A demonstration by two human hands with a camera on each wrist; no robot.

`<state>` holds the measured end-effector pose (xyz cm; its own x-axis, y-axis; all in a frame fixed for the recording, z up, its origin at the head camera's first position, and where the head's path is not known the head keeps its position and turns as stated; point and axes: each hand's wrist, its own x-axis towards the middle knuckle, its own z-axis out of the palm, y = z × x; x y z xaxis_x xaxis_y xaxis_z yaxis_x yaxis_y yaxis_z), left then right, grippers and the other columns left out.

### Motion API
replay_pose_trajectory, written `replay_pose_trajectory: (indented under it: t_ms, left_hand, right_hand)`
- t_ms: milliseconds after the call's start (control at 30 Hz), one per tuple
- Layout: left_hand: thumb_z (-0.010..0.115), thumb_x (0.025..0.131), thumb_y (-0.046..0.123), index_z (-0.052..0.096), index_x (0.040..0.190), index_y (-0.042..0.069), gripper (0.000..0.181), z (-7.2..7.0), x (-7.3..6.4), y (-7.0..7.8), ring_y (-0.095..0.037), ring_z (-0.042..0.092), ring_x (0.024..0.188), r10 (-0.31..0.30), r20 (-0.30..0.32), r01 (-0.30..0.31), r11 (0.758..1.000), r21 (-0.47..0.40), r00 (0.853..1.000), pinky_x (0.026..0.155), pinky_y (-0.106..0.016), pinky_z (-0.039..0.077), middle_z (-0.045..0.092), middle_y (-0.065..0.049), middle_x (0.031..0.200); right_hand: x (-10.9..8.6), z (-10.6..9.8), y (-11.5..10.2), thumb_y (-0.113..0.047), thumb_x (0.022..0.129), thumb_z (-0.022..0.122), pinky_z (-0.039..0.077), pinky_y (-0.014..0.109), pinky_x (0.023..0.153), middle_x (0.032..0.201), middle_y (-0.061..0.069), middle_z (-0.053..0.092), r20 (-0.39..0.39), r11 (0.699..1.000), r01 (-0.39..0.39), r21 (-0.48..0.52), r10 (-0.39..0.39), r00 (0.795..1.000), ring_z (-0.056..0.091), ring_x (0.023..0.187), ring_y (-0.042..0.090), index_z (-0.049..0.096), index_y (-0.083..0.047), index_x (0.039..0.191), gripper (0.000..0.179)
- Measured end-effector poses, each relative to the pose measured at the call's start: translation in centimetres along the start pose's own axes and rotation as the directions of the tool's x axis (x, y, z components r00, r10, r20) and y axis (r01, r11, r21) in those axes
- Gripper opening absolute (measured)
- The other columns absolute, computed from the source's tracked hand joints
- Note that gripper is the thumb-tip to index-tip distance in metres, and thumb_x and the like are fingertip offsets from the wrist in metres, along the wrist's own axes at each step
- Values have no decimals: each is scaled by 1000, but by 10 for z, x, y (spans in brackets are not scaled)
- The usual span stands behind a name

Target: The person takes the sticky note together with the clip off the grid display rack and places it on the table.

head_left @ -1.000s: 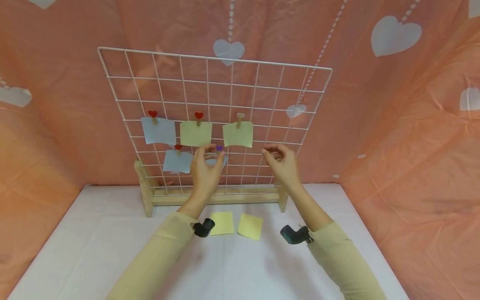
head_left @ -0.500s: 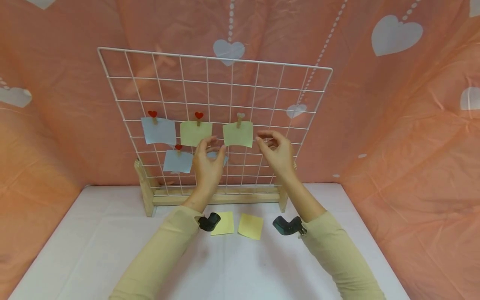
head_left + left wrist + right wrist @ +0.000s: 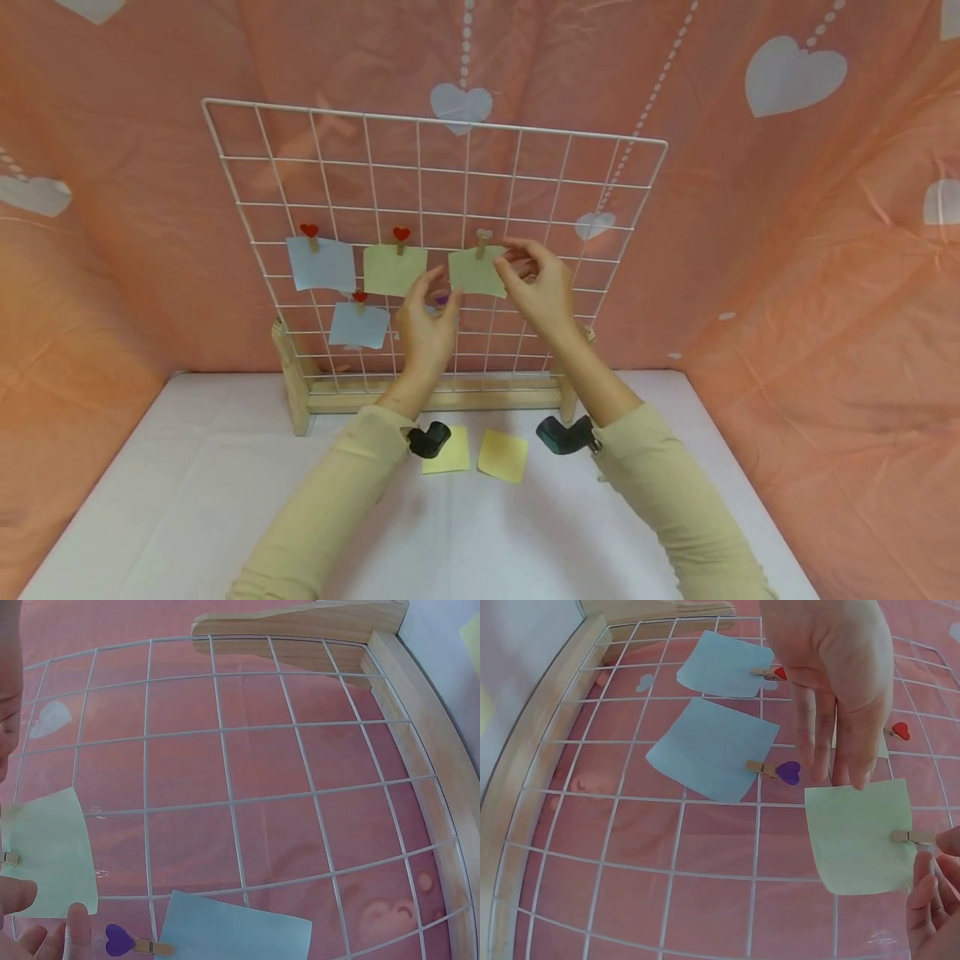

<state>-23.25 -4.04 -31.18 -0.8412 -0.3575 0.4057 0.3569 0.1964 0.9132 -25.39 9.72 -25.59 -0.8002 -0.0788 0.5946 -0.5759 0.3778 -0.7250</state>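
Note:
A pale green note (image 3: 472, 271) hangs on the white wire grid (image 3: 517, 204) from a wooden clip (image 3: 911, 836). My left hand (image 3: 429, 321) is at the note's left edge, thumb and fingers apart; its fingertips (image 3: 77, 922) overlap the edge in the left wrist view, contact unclear. My right hand (image 3: 542, 287) is at the upper right edge, fingers curved, thumb and forefinger apart. In the right wrist view its fingertips (image 3: 924, 874) sit beside the clip, with no clear grip. Below, a blue note (image 3: 716, 750) with a purple heart clip (image 3: 787, 772) is mostly hidden in the head view.
Another green note (image 3: 395, 271) and two blue notes, upper (image 3: 321, 264) and lower (image 3: 359, 325), hang from red heart clips on the left. The grid stands in a wooden base (image 3: 442, 400). Two yellow notes (image 3: 502, 456) lie on the white table (image 3: 225, 475).
My right hand has moved up and left to the green note's right edge. My left hand has risen slightly and shifted right to its left edge. The notes stay put.

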Motion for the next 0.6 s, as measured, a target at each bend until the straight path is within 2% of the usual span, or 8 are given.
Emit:
replay_pose_trajectory:
  t_ms: [100, 267, 367, 600]
  left_hand:
    - [63, 87, 14, 56, 124, 11, 38, 1, 1, 1, -22, 62, 100, 0, 5, 0, 1000, 4, 1000, 80, -31, 55, 60, -7, 119]
    - [63, 87, 12, 60, 116, 6, 30, 4, 2, 1, -22, 61, 95, 28, -5, -28, 1000, 14, 1000, 79, -31, 55, 63, -11, 107]
    - [63, 86, 9, 61, 110, 3, 25, 4, 1, 2, -23, 62, 91, 43, -22, -42, 999, 20, 999, 77, -33, 56, 64, -13, 100]
    - [65, 83, 5, 63, 101, -1, 19, 7, 4, 2, -27, 64, 87, 128, -74, -124, 991, 57, 989, 74, -37, 54, 65, -15, 92]
  right_hand:
    - [4, 2, -3, -13, 86, 63, 43, 13, 54, 92, 14, 66, 31, 998, 21, -53, -20, 999, 52, 63, 5, 62, -5, 117, 31]
    - [8, 4, -7, -14, 88, 61, 43, 14, 53, 90, 16, 68, 84, 987, 66, -147, -54, 995, 56, 64, 14, 56, -4, 125, 39]
    - [10, 6, -8, -16, 88, 60, 45, 17, 54, 91, 15, 69, 109, 976, 69, -205, -47, 993, 61, 66, 18, 55, -3, 126, 40]
    - [16, 6, -14, -17, 89, 59, 52, 30, 59, 92, 15, 69, 131, 954, 76, -290, -39, 991, 65, 70, 23, 57, -3, 122, 36]
